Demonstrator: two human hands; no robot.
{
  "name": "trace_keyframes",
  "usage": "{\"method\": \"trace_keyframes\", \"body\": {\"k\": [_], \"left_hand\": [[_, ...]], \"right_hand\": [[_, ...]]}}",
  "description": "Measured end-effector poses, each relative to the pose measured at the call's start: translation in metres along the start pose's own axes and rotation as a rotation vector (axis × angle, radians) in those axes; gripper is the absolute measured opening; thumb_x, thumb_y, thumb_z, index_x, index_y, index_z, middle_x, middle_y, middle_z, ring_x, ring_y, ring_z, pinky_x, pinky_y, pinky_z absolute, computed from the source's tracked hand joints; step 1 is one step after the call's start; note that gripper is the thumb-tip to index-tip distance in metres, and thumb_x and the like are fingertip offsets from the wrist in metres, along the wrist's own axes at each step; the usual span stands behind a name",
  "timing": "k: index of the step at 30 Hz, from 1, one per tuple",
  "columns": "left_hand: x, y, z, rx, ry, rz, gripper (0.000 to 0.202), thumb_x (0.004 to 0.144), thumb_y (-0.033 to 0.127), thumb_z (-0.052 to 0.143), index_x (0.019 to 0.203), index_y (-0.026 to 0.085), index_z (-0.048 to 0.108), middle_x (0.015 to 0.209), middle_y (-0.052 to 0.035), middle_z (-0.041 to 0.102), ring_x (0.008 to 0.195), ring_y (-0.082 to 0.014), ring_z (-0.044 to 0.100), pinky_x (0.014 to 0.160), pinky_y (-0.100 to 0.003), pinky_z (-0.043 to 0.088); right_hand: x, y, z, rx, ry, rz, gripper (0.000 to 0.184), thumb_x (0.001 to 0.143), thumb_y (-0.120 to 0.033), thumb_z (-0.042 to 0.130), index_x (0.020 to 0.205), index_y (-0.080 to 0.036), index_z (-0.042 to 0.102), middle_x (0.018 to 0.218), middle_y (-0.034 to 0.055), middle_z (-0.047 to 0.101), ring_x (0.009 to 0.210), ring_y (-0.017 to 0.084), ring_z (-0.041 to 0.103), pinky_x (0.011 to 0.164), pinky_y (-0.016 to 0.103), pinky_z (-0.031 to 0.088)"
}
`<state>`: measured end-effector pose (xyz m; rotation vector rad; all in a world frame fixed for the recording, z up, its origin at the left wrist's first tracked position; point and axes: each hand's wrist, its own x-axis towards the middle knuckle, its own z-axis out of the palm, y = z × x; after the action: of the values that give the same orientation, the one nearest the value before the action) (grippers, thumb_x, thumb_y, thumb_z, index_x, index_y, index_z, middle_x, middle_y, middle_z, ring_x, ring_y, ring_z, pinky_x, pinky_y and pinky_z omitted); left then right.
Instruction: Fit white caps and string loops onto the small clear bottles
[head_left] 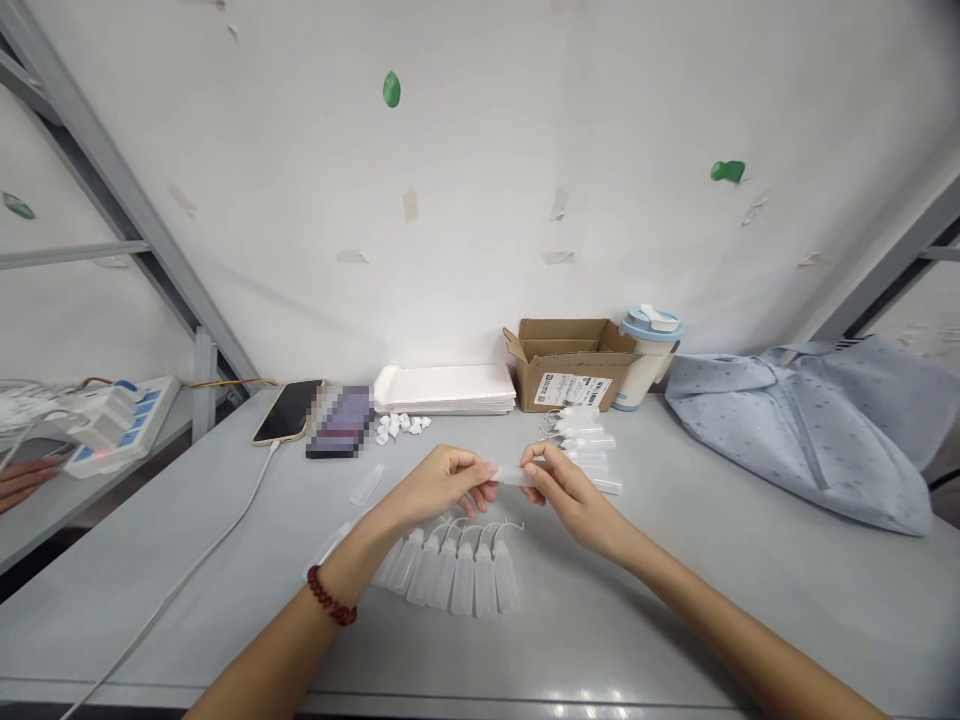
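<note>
Between my hands a small translucent plastic squeeze bottle [510, 476] is held level above the table. My left hand [450, 475] pinches its left end with thumb and fingers. On the other end, my right hand [566, 492] is closed with thumb and forefinger, hiding that tip. Below my left hand lies a row of several similar bottles [463, 582], with thin white tubes at their tops. More bottles [592, 440] are grouped just beyond my right hand. A single bottle [367, 484] without a visible tube lies left of my left hand. Small white caps [403, 427] are clustered farther back.
Along the wall stand a stack of white envelopes [446, 388], an open cardboard box [574, 375] and a tumbler [646, 360]. A grey-blue cloth bag [810, 430] lies right. Left are a charging phone [289, 412], its cable [214, 545] and a power strip [127, 425]. Another person's hand [26, 482] shows far left.
</note>
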<state>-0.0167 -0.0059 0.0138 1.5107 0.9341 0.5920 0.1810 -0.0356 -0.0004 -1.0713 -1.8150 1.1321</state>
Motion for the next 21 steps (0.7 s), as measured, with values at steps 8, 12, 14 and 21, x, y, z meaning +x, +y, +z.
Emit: {"method": "trace_keyframes", "body": {"k": [8, 12, 14, 21], "left_hand": [[-0.001, 0.001, 0.001, -0.098, 0.024, -0.033, 0.037, 0.08, 0.044, 0.056, 0.064, 0.011, 0.06, 0.061, -0.0017, 0.058, 0.052, -0.0106, 0.054, 0.055, -0.025, 0.046], [0.0, -0.001, 0.0, -0.123, 0.011, -0.068, 0.042, 0.081, 0.049, 0.053, 0.068, 0.01, 0.062, 0.061, -0.0023, 0.057, 0.052, -0.0113, 0.054, 0.052, -0.025, 0.045], [0.0, -0.002, 0.0, -0.124, -0.015, -0.095, 0.044, 0.082, 0.05, 0.051, 0.068, 0.01, 0.062, 0.059, -0.0023, 0.057, 0.05, -0.0111, 0.053, 0.052, -0.025, 0.044], [-0.001, 0.0, 0.001, -0.107, -0.019, -0.05, 0.039, 0.081, 0.046, 0.054, 0.068, 0.01, 0.061, 0.058, -0.0009, 0.056, 0.05, -0.0097, 0.051, 0.053, -0.025, 0.044]], "right_hand": [[0.001, 0.014, -0.001, -0.527, 0.133, -0.309, 0.017, 0.091, -0.029, 0.042, 0.107, -0.021, 0.044, 0.089, 0.007, 0.058, 0.074, 0.018, 0.053, 0.066, 0.032, 0.044], [0.004, 0.019, 0.0, -0.704, 0.21, -0.533, 0.016, 0.092, -0.023, 0.041, 0.107, -0.019, 0.046, 0.082, 0.0074, 0.057, 0.074, 0.02, 0.053, 0.063, 0.031, 0.046], [0.005, 0.019, 0.0, -0.749, 0.243, -0.596, 0.015, 0.092, -0.02, 0.042, 0.106, -0.018, 0.046, 0.081, 0.0076, 0.057, 0.072, 0.019, 0.052, 0.062, 0.03, 0.045], [0.004, 0.02, -0.001, -0.8, 0.247, -0.615, 0.018, 0.093, -0.024, 0.04, 0.105, -0.016, 0.05, 0.075, 0.006, 0.059, 0.068, 0.018, 0.052, 0.061, 0.029, 0.042]]}}
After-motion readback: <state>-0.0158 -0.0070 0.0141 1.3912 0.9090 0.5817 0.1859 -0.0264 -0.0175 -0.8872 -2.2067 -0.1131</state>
